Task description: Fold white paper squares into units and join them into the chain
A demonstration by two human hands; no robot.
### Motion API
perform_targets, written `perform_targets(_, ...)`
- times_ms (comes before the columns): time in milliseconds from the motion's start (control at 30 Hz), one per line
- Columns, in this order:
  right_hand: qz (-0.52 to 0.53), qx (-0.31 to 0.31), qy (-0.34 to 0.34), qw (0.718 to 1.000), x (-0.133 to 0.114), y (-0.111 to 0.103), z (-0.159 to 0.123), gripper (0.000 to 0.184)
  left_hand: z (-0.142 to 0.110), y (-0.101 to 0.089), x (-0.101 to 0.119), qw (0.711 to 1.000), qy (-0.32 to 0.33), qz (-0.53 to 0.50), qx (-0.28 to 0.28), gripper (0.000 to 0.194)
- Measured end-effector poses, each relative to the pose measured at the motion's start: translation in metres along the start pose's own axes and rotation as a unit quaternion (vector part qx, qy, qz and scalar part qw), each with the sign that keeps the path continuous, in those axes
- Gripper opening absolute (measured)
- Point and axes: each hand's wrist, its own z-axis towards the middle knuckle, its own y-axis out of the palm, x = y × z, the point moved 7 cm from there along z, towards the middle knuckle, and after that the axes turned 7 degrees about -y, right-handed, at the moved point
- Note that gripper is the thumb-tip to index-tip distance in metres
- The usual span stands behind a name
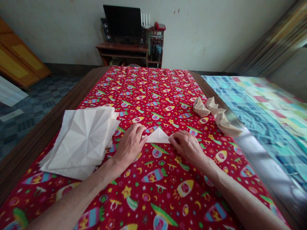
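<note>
In the head view, pinching a folded paper triangle (157, 136) over the red tablecloth (165, 88), between left-hand fingers (138, 128) on one corner and right-hand fingers (177, 138) on the other. Left of the left-hand fingers, stacked creased paper sheets (83, 142); beyond and rightward of the right-hand fingers, three paper boats (212, 104).

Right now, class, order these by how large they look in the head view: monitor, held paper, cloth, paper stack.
1. Cloth
2. Paper stack
3. Monitor (farthest away, so its true size may compare differently)
4. Held paper
</note>
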Motion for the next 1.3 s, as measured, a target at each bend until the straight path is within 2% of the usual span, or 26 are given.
perform_targets(67, -0.004, 0.008, -0.005, 1.000, 0.000, 0.000, 0.000, 0.025, -0.004, 0.000, 0.015, 0.998, 0.062, 0.017, 0.007, 0.026)
perform_targets(167, -0.004, 0.012, -0.009, 1.000, 0.000, 0.000, -0.001, 0.026, -0.015, 0.007, 0.041, 0.988, 0.150, 0.019, -0.040, 0.033)
perform_targets(233, -0.003, 0.011, -0.007, 1.000, 0.000, 0.000, -0.001, 0.026, -0.023, 0.014, 0.053, 0.985, 0.156, 0.011, -0.077, 0.036)
perform_targets(367, -0.001, 0.007, -0.008, 1.000, 0.001, 0.001, -0.001, 0.027, -0.032, 0.023, 0.061, 0.984, 0.140, -0.002, -0.112, 0.052)
perform_targets(467, -0.010, 0.013, -0.012, 1.000, -0.001, 0.000, -0.001, 0.023, -0.033, 0.026, 0.062, 0.981, 0.147, -0.002, -0.128, 0.052)
perform_targets(600, -0.101, 0.076, -0.015, 0.992, -0.014, -0.009, -0.006, 0.013, -0.031, 0.024, 0.061, 0.980, 0.149, -0.005, -0.135, 0.051)
perform_targets(667, -0.121, 0.082, -0.070, 0.987, -0.029, -0.007, -0.011, 0.024, -0.031, 0.023, 0.061, 0.980, 0.151, -0.009, -0.131, 0.050)
perform_targets(767, -0.076, 0.055, -0.198, 0.976, -0.051, 0.005, -0.024, 0.038, -0.030, 0.022, 0.062, 0.980, 0.150, -0.014, -0.128, 0.051)
perform_targets(833, -0.053, 0.046, -0.227, 0.971, -0.054, 0.010, -0.032, 0.044, -0.030, 0.022, 0.060, 0.981, 0.147, -0.015, -0.127, 0.053)
perform_targets(933, -0.048, 0.034, -0.225, 0.973, -0.046, 0.014, -0.041, 0.050, -0.032, 0.020, 0.056, 0.980, 0.152, -0.009, -0.126, 0.051)
perform_targets(1067, -0.063, 0.030, -0.217, 0.974, -0.038, 0.009, -0.047, 0.046, -0.036, 0.014, 0.048, 0.982, 0.149, 0.007, -0.117, 0.046)
perform_targets(1300, -0.071, 0.039, -0.219, 0.972, -0.040, 0.003, -0.047, 0.043, -0.044, -0.001, 0.026, 0.986, 0.128, 0.036, -0.099, 0.044)
